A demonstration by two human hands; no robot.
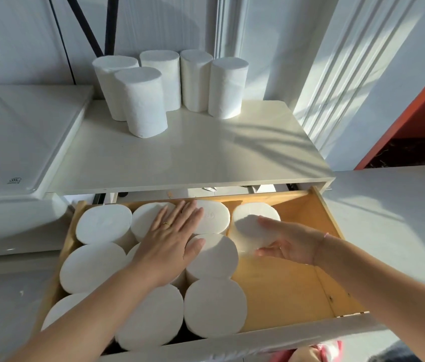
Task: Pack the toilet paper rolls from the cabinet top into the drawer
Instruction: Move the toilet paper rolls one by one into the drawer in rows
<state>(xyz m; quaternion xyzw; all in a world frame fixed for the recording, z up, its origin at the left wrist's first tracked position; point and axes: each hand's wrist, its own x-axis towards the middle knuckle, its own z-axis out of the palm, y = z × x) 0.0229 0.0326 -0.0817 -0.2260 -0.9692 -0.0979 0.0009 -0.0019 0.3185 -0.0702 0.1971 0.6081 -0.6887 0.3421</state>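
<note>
The wooden drawer (297,283) stands pulled out below the white cabinet top (193,152). Upright toilet paper rolls fill its left and middle parts in packed rows, round ends up, touching one another; the floor of the drawer toward 3 o'clock is bare wood.

The left hand (172,239) lies flat, fingers spread, its grip apart and holding nothing. The palm presses on the rolls in the middle of the drawer, fingertips reaching toward 12 o'clock over the back-row roll (214,218).

The right hand (289,244) has its grip clamped on the rightmost roll (253,226), thumb on the near side of its top edge and fingers curled beneath. That roll sits in the back row, tilted, just beside its neighbour at 9 o'clock. A thin pink band circles the right wrist.

Five more rolls (141,100) stand upright in a cluster at the back of the cabinet top, toward 11 o'clock.
</note>
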